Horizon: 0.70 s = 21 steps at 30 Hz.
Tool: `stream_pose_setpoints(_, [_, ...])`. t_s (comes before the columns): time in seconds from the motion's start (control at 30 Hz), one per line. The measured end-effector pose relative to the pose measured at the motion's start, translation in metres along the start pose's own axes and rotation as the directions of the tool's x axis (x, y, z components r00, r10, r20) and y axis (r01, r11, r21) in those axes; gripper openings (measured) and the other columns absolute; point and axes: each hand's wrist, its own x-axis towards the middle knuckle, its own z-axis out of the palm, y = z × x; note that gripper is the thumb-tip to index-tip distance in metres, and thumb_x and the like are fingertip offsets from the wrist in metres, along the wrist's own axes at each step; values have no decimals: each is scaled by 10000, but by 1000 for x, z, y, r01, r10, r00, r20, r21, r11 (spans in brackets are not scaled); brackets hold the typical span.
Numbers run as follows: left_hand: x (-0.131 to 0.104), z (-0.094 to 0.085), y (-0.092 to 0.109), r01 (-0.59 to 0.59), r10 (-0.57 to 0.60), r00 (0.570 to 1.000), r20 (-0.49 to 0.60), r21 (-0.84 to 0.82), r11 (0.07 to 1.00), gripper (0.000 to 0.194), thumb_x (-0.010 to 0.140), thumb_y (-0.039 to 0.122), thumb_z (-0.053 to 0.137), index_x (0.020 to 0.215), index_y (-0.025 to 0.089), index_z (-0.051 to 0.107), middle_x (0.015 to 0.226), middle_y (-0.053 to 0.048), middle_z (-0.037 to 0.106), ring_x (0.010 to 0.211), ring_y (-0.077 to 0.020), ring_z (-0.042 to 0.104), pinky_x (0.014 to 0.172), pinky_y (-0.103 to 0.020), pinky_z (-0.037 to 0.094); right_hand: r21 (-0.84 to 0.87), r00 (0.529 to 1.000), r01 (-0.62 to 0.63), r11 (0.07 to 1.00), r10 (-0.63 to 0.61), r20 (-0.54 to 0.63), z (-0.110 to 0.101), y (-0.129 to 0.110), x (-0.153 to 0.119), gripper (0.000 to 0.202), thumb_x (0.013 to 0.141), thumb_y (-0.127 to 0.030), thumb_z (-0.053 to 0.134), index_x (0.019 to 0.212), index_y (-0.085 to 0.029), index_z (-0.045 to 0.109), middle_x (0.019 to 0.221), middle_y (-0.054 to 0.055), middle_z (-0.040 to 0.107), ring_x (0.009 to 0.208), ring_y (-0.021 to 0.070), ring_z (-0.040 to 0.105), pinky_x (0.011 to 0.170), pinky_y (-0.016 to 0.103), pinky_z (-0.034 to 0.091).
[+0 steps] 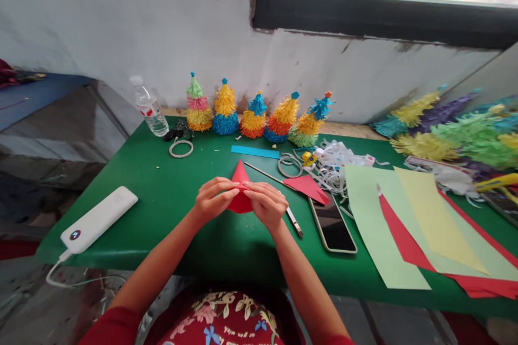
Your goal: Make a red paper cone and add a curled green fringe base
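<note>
A red paper cone (240,173) points away from me above the green table (170,183), its rounded wide end nearest to me. My left hand (214,199) pinches its left side, and my right hand (267,200) pinches its right side. The fingertips of both hands nearly meet over the middle of the cone. Just right of my right hand lie a metal cutter (294,221), a folded red paper piece (308,188) and a thin stick (263,172).
Several fringed paper trees (225,108) stand along the wall beside a water bottle (150,110). A white power bank (99,220) lies left. Rightward are a phone (334,226), tangled white strips (334,164), coloured sheets (380,248) and more fringed cones (465,135).
</note>
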Motion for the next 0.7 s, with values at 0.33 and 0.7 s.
stream_pose_setpoints(0.33, [13,-1,5,174,-171,985,37,-144,974,164,823,127,627,974,189,620,911,-52,716,881,-160,681,796,-310,570,-30,993,119,992,-119,21,0,2,-1,187,833,-53,593,862,-196,710,936,85,755,885,168,714,742,290,595])
stream_pose_setpoints(0.7, [-2,-2,-6,-42,35,997,62,118,992,320,840,63,600,1139,174,617,1002,-71,738,955,-166,697,880,-292,571,38,990,-64,997,59,130,-6,-5,4,225,809,-154,561,1015,-200,640,981,85,739,1004,229,681,812,387,585])
